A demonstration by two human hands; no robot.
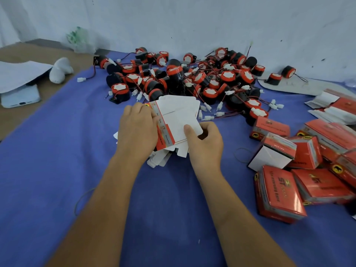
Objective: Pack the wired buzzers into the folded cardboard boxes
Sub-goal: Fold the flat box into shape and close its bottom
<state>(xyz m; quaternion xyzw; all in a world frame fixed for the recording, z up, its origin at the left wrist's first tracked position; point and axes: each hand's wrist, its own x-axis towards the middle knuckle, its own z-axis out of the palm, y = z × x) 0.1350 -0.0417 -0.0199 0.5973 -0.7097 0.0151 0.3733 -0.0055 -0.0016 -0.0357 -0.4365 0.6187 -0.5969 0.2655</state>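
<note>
Blue cloth (57,170) covers most of the surface, used as ref for everything below.

Buzzer pile (183,79): big heap at far centre of cloth, up against the white wall (192,20). Black bodies, red bands, white tops, red/black wires w/ white plugs tangled all over. Two strays (279,75) off the far-right corner of the cloth on a grey mat.

Folded boxes (300,166): red cartons clustered at right edge of cloth, approx a dozen, some on their sides, one w/ white end facing camera. Flat unfolded stock (335,106) further back on the right edge.

Flat carton blank (173,120): mid cloth, just nearside of the buzzer pile, held up by both hands, white inside facing up, red printed strip on its left. More white blanks (159,160) lie on the cloth under it.

Left hand (136,128): grips blank's left edge, fingers curled over the red strip, tips hidden.
Right hand (204,141): thumb on top of the blank's near-right flap, fingers curled beneath, pinching it.

Off cloth's left edge on brown surface: white papers (19,74), phone (20,98) partly under them, white lump (59,71), can't tell what. Plastic bag (80,39) at wall past far-left corner.
</note>
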